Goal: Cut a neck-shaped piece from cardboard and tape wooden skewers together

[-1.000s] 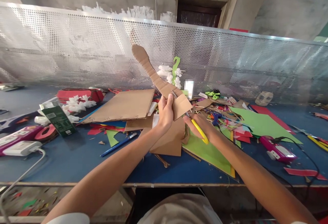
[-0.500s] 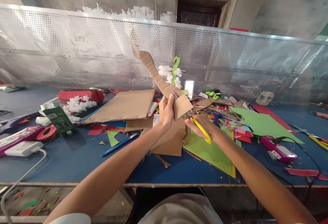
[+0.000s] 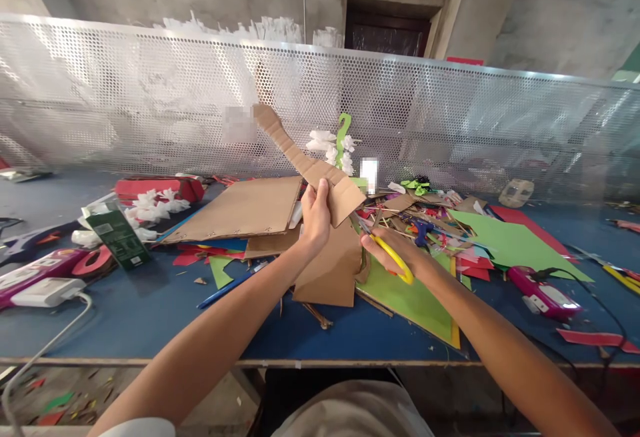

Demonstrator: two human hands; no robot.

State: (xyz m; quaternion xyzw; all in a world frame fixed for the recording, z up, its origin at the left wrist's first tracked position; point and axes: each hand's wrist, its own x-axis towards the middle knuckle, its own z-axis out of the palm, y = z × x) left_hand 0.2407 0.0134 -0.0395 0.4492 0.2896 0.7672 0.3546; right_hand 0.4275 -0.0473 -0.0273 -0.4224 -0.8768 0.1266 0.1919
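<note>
Above the worktop (image 3: 170, 323), the left hand (image 3: 317, 217) pinches a cardboard cutout (image 3: 347, 198) in its fingers; near its right edge, the right hand (image 3: 390, 248) curls fingers around scissors (image 3: 401, 262); a slipping blade could nick the left thumb.

Cardboard piece (image 3: 311, 167) shifted left, clear of scissors (image 3: 384, 245).

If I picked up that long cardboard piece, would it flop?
Probably not much: the cardboard piece sticks out past the left hand without drooping. It might bend where crease-like lines cross it. It looks thin, so it's likely light.
</note>
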